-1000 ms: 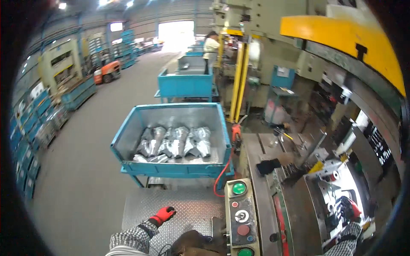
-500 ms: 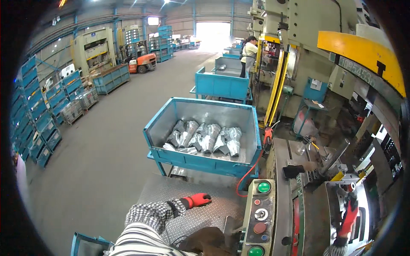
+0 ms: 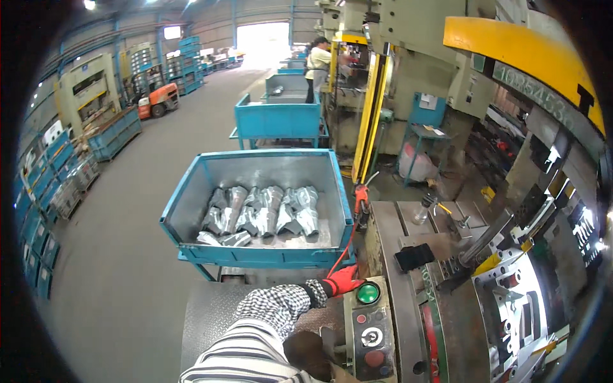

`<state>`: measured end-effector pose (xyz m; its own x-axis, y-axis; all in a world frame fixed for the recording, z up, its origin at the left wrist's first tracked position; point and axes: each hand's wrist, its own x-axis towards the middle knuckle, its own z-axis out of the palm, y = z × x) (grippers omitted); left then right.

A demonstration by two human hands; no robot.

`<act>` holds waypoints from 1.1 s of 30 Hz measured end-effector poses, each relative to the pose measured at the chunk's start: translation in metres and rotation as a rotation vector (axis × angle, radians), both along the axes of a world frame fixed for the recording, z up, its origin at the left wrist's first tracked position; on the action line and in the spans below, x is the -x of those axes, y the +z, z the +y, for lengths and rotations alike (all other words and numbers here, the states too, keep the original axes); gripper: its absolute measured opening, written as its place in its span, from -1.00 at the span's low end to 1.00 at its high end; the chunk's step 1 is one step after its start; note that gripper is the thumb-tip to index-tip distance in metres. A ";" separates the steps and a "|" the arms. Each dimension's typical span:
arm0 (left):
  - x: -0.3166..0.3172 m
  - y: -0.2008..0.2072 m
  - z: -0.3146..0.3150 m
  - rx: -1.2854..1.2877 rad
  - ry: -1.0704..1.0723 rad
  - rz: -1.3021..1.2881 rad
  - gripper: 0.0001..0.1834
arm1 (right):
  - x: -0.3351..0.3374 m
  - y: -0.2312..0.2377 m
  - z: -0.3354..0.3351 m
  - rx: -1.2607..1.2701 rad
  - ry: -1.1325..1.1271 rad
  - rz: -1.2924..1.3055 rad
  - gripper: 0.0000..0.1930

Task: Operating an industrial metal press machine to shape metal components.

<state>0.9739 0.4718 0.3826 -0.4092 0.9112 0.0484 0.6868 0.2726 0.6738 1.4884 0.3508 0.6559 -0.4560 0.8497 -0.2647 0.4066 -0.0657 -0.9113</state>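
Observation:
My left hand, in a red glove with a checked sleeve behind it, reaches to the top of the control box. Its fingers stretch toward the upper green push button, at that button's left edge; whether they touch it I cannot tell. Nothing shows in this hand. My right hand is out of view. On the press bed to the right lies a die with a bright, shiny metal surface at its far right side.
A blue-rimmed bin holds several shiny formed metal parts. A red hose hangs beside it from an air gun. A black block and a clear bottle stand on the bed. Farther off, a person stands at another press.
My left hand has moved from above the floor plate to the upper green button. My right hand, earlier at the die, has left the view. The view has swung right.

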 end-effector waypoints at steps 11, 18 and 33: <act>0.032 -0.063 0.057 0.265 -0.230 0.067 0.23 | 0.102 -0.170 0.032 0.035 -0.449 -0.076 -0.30; 0.055 -0.093 0.065 0.181 -0.331 -0.068 -0.01 | 0.027 -0.333 -0.027 -0.040 -0.870 0.049 -0.19; 0.009 -0.140 0.093 0.074 -0.431 -1.005 0.12 | -0.027 -0.422 -0.052 -0.214 -1.152 0.134 0.00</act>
<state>0.9647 0.5650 0.2427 0.1224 0.9741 -0.1902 -0.1198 0.2048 0.9714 1.5157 0.2984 0.2336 0.5959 0.7995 -0.0754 0.1073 -0.1724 -0.9792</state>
